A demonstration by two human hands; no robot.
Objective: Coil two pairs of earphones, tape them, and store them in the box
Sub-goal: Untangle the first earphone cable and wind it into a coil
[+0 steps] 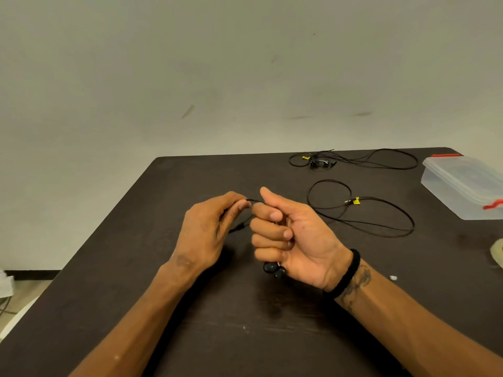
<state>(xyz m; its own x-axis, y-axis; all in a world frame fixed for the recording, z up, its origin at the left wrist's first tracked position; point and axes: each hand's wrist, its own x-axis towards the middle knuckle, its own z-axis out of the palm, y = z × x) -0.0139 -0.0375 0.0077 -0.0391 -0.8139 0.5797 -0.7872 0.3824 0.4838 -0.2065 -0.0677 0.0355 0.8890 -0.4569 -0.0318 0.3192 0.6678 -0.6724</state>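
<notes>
My right hand (294, 235) is a closed fist around a black earphone cable, palm up, with the two earbuds (273, 268) hanging out below the little finger. My left hand (209, 235) pinches the same cable (239, 227) just left of the fist. The rest of this cable (362, 213) trails right in loose loops on the dark table, with a yellow tag near its plug (355, 201). A second pair of black earphones (351, 159) lies uncoiled at the table's far edge. A clear plastic box (462, 186) with red clips stands at the right edge, lid on.
The dark table (245, 322) fills the lower view; its left edge runs diagonally. Part of a pale tape roll (497, 254) shows at the far right. A small white scrap (393, 278) lies near my right forearm. A plain wall stands behind.
</notes>
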